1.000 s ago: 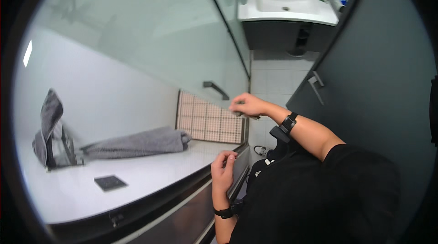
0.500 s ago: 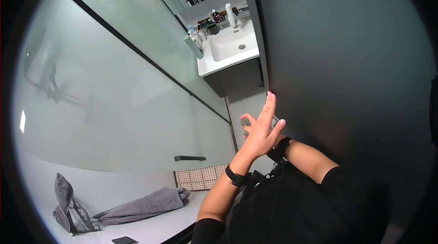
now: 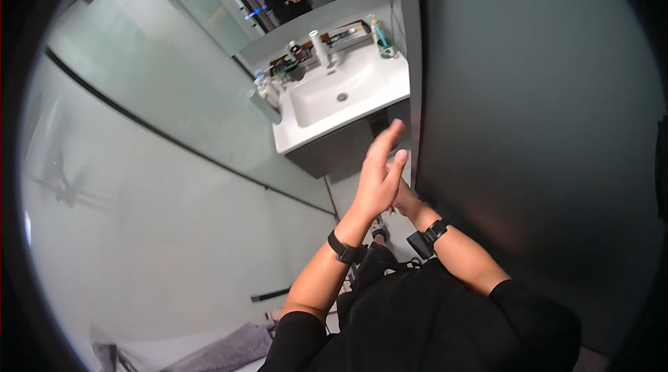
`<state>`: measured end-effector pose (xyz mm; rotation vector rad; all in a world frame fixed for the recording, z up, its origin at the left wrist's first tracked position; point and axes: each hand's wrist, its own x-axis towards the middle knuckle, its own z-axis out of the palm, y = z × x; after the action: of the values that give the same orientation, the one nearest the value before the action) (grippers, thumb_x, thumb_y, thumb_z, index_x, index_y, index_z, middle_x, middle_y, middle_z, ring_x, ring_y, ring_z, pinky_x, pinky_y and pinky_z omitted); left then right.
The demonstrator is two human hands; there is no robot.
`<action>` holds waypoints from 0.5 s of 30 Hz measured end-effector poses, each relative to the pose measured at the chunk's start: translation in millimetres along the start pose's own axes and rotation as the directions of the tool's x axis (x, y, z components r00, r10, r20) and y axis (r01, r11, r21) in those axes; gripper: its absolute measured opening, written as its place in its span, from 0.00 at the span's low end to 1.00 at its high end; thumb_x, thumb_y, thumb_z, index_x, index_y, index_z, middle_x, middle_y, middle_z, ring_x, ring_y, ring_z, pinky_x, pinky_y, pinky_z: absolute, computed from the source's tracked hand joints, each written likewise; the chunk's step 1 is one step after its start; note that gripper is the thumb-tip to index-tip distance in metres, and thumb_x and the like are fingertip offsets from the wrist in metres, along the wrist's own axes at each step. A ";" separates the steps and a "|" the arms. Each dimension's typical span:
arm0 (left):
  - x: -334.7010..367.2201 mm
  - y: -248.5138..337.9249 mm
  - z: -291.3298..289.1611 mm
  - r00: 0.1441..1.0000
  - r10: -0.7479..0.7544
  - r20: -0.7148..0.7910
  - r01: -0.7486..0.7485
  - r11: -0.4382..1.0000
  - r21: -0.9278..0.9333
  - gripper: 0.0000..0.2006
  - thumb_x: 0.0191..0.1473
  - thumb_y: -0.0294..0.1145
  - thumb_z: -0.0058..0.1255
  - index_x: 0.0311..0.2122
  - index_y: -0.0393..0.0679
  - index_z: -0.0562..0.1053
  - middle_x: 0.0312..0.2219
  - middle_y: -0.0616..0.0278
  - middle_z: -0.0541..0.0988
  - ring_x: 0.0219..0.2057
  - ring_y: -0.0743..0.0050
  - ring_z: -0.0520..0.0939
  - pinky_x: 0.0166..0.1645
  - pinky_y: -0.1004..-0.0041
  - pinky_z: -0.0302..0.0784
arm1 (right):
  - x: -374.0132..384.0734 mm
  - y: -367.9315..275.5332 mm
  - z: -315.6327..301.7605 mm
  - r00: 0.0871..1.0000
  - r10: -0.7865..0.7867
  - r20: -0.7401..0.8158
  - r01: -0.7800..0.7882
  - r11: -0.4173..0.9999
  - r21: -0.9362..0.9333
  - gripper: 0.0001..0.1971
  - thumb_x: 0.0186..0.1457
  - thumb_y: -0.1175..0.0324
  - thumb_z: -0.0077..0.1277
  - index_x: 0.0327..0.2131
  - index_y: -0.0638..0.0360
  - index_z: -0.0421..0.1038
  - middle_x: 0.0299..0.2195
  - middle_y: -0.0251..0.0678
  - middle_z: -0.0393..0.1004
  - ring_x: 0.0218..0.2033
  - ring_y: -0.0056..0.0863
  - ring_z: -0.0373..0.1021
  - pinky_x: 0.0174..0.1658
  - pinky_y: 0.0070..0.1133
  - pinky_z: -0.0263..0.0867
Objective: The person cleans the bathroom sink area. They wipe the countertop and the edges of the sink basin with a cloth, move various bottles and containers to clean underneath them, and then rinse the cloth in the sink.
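My left hand (image 3: 379, 178) is raised in the middle of the view, with its fingers stretched out and the thumb apart; nothing is in it. Just behind and below it is my right hand (image 3: 405, 198), with only its back and wrist side showing. Its fingers are covered by the left hand, so what it holds, if anything, is hidden. Each wrist wears a black band, and the right one (image 3: 427, 236) carries a black block. Beyond the hands is a white washbasin (image 3: 323, 114) with a white tap (image 3: 319, 48).
A dark grey door or panel (image 3: 536, 107) stands close on my right. Frosted glass panels (image 3: 167, 184) with black rails run along the left. Bottles (image 3: 264, 88) and a green cup with brushes (image 3: 384, 46) stand on the basin. A grey towel (image 3: 226, 350) lies lower left.
My view has shifted toward the basin and its mirror, which show more fully. A small grey thing seen earlier at my right hand's fingers is now hidden behind my left hand, which stays open.
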<state>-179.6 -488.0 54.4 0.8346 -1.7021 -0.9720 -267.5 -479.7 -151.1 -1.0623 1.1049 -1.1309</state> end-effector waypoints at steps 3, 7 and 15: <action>29.1 -25.8 25.6 0.963 0.035 0.266 -0.039 0.999 0.011 0.13 0.73 0.34 0.48 0.50 0.35 0.78 0.44 0.48 0.81 0.53 0.47 0.79 0.61 0.64 0.73 | 17.0 -3.7 -22.0 0.982 -0.113 -0.150 0.159 0.925 0.346 0.33 0.68 0.65 0.57 0.70 0.58 0.53 0.61 0.47 0.65 0.59 0.34 0.70 0.61 0.31 0.68; 61.8 -49.8 45.6 0.917 0.109 0.383 -0.074 0.992 -0.105 0.15 0.68 0.34 0.55 0.54 0.35 0.75 0.48 0.46 0.78 0.51 0.49 0.79 0.57 0.62 0.74 | 52.8 -0.3 -40.4 0.936 -0.035 -0.351 0.120 0.967 0.223 0.31 0.67 0.72 0.56 0.69 0.51 0.53 0.50 0.43 0.70 0.43 0.32 0.74 0.43 0.29 0.72; 184.7 -84.4 80.0 0.504 0.475 0.721 -0.038 0.846 -0.531 0.22 0.64 0.36 0.59 0.59 0.36 0.74 0.46 0.49 0.82 0.50 0.45 0.77 0.59 0.56 0.72 | 204.7 20.3 -107.3 0.630 0.243 -0.738 -0.101 0.967 0.233 0.31 0.65 0.80 0.50 0.66 0.47 0.53 0.45 0.41 0.70 0.33 0.30 0.74 0.33 0.30 0.78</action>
<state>-302.5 -667.5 36.9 -0.3377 -2.1483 -1.6174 -353.4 -687.5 -208.3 -0.2799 1.6896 -1.5378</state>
